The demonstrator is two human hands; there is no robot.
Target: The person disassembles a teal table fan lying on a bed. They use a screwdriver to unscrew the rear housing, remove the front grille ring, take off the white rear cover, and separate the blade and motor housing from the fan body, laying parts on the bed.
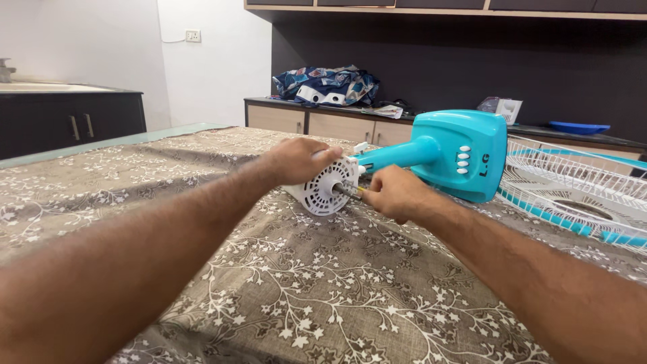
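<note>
A turquoise table fan body (451,152) lies on its side on the bed, base to the right and white round motor housing (323,192) facing me. My left hand (300,160) grips the top of the motor housing. My right hand (394,193) is closed around a small tool, apparently a screwdriver (349,191), whose tip touches the middle of the housing by the shaft. Most of the tool is hidden in my fist.
A white wire fan guard with a turquoise rim (573,192) lies at the right. The bed has a brown floral cover (303,290). Behind stand a low cabinet (323,121) with a bundle of cloth (327,85) and a dark counter (67,114) at the left.
</note>
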